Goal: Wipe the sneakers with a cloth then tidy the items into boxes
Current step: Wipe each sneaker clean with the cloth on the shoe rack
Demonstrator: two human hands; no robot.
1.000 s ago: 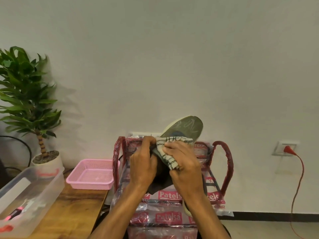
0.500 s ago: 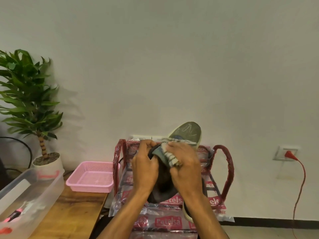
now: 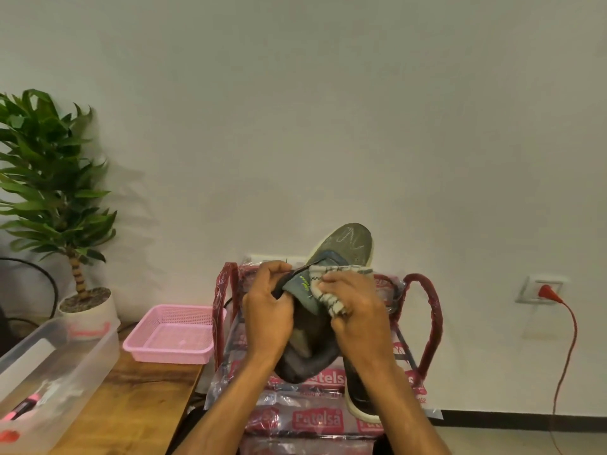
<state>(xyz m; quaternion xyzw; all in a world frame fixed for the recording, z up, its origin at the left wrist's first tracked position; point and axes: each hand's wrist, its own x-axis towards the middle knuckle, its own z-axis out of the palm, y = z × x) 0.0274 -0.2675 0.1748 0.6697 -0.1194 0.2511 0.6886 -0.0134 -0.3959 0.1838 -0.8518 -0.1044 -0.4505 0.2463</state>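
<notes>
Grey-green fabric covers the sneaker (image 3: 343, 249) held up at the centre of the frame, its toe pointing to the upper right and its heel hanging low between the two wrists. The left hand (image 3: 267, 318) grips the shoe at its opening, fingers curled over the dark edge near the tongue. The right hand (image 3: 358, 310) holds a white cloth (image 3: 328, 292) with dark stripes, bunched under its fingers and pressed against the upper just below the toe area. A second sneaker (image 3: 359, 394), dark with a pale sole, lies beneath the right forearm on a clear plastic bag (image 3: 315, 418) with red handles and the printed word "Patelsa". Left of the bag, a pink basket (image 3: 170, 334) sits at the far edge of the wooden tabletop (image 3: 131, 408). Nearer, at the lower left of the frame, stands a clear plastic box (image 3: 65, 359) with a pink marker (image 3: 23, 405) inside. Behind the box a potted plant (image 3: 49, 178) rises against the pale wall. At the right of the frame a red plug (image 3: 547, 293) sits in a wall socket (image 3: 528, 285), and its red cable (image 3: 572, 343) hangs down toward the floor.
</notes>
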